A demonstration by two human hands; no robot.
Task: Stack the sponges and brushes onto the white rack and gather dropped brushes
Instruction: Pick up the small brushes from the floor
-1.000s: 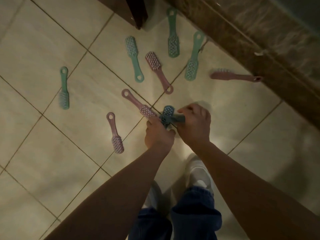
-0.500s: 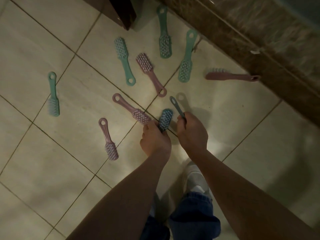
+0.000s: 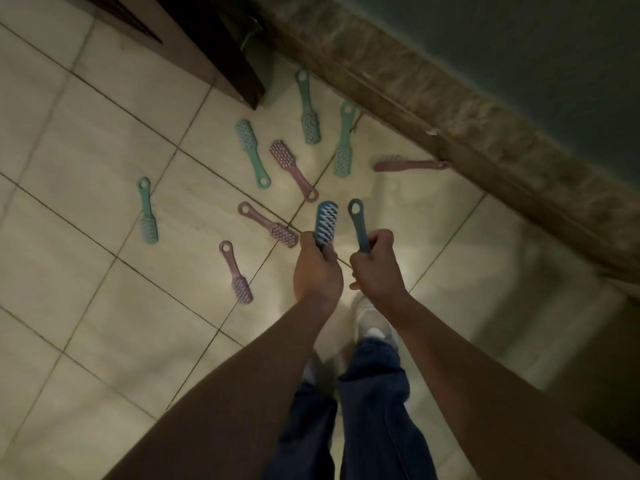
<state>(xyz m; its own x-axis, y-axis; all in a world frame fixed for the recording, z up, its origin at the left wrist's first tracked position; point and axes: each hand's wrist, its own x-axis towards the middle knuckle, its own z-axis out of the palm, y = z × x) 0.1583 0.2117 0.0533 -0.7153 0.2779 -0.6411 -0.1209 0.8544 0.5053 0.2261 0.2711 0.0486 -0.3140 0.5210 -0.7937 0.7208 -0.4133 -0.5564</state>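
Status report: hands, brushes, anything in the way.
Left hand shut on blue brush, bristle end up. Right hand shut on second blue brush, handle end up. Eight brushes on floor. Nothing blocking them.

Two dark blue brushes are held above the floor: one (image 3: 326, 221) bristle head up, the other (image 3: 358, 224) handle loop up. Eight lie scattered on the tiles: four green brushes (image 3: 148, 211) (image 3: 252, 152) (image 3: 308, 108) (image 3: 344, 140), four pink brushes (image 3: 236, 272) (image 3: 268, 225) (image 3: 293, 169) (image 3: 410, 164), the last by the wall
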